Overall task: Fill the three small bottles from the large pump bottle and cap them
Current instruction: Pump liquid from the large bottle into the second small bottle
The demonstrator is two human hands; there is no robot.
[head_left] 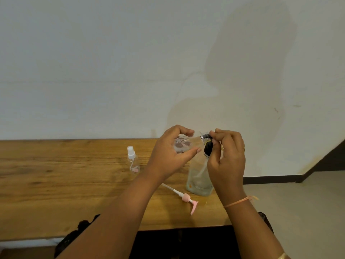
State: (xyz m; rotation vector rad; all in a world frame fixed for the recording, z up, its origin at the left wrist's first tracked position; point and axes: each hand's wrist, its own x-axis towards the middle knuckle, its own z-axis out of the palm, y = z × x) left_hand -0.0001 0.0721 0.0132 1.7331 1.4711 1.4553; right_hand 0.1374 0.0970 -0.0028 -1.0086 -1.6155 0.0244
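I see the left hand (173, 156) curled around a small clear bottle (183, 144), held on its side above the large bottle (197, 178). The right hand (226, 157) pinches the black cap (206, 136) at its neck. The pink pump (183, 198) lies just beside the large bottle's base. A spray bottle (133, 161) stands upright, well left.
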